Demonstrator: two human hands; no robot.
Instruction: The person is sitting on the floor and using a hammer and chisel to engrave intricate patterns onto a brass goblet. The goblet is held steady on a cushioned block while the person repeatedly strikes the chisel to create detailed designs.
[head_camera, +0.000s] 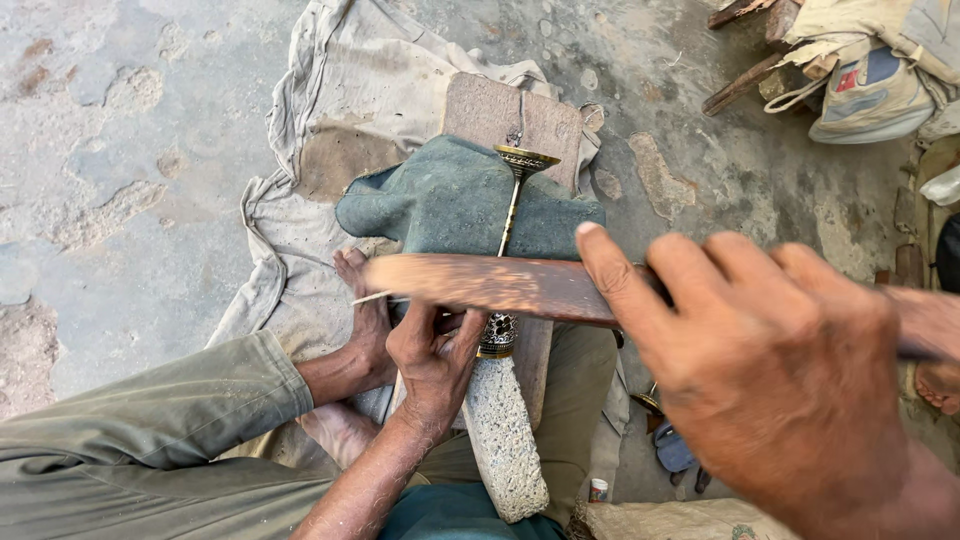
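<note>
A wooden bat (490, 285) is gripped in the closed right hand (770, 370) above the brass stem (512, 215), which is pinched at its base by the left hand (435, 355) on a block (510, 115) at the centre. The left fingers could be struck if the blurred bat comes down off line, or the thin stem could be bent. A small white can with a red band (598, 490) stands near, and a pale bag with red and blue patches (870, 90) lies far right.

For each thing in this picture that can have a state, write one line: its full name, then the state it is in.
Left hand: closed around the patterned metal collar.
Right hand: gripping the long flat brown wooden stick, blurred.
Slender brass stem with flared cup top: lying on the dark green folded cloth.
Rough grey stone-like handle: resting against the person's lap.
Wooden board: lying flat under the cloth.
</note>
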